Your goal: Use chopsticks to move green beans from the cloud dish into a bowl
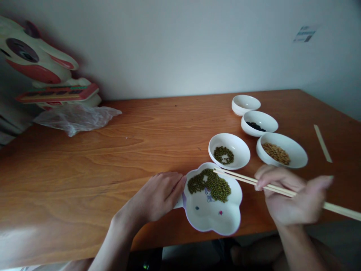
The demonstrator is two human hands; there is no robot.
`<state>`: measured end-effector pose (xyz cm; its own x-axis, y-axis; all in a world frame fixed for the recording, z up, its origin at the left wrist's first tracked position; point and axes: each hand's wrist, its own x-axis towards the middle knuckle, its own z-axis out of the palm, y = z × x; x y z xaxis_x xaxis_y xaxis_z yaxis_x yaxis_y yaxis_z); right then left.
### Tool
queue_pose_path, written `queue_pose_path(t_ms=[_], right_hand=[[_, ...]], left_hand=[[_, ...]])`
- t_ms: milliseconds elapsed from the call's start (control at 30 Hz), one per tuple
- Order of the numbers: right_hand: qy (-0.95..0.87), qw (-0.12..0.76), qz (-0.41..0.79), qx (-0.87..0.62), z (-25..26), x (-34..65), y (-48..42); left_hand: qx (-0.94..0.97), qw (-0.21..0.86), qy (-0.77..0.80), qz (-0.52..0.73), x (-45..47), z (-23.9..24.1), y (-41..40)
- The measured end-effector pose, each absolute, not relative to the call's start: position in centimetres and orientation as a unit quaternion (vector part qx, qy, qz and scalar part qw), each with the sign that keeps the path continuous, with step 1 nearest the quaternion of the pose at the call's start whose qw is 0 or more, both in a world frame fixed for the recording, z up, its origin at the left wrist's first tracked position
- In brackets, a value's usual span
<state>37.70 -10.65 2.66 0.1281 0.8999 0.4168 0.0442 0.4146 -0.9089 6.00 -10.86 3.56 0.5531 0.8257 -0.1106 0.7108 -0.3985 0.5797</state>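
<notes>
My right hand (293, 197) is closed around a pair of wooden chopsticks (248, 180), whose tips reach over the far rim of a flower-shaped white dish (214, 220). That dish holds a heap of green beans (210, 184) on its far side. My left hand (159, 195) rests on the table with fingers lying together, its fingertips touching the dish's left rim. Just behind stands a round white bowl (239, 145) with a small pile of green beans (223, 155).
To the right sit a bowl of tan beans (293, 150), a bowl with a few black beans (262, 118) and an empty bowl (245, 103). A chopstick wrapper (323, 143) lies far right. A crumpled plastic bag (76, 117) and a toy figure (42, 71) occupy the back left.
</notes>
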Motion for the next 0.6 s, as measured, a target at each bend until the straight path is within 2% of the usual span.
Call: queue_pose_path(t_ms=[133, 200, 333, 467, 600], right_hand=[[-0.537, 0.712, 0.227, -0.392, 3.0, 39.4, -9.5], [-0.523, 0.717, 0.2, -0.415, 2.8, 39.5, -9.1], [-0.511, 0.665, 0.226, -0.496, 2.6, 38.9, -9.3], [-0.543, 0.652, 0.27, -0.456, 2.7, 38.5, -10.5], [-0.603, 0.559, 0.372, -0.431, 2.9, 37.5, -11.2]], left_hand=[[0.838, 0.278, 0.459, 0.101, 5.7, 3.1, -11.0], [0.838, 0.274, 0.46, 0.101, 5.7, 2.9, -11.0], [0.834, 0.276, 0.464, 0.112, 5.8, 3.0, -11.0], [0.84, 0.27, 0.457, 0.114, 5.8, 3.1, -11.1], [0.844, 0.257, 0.46, 0.102, 5.8, 3.1, -11.1]])
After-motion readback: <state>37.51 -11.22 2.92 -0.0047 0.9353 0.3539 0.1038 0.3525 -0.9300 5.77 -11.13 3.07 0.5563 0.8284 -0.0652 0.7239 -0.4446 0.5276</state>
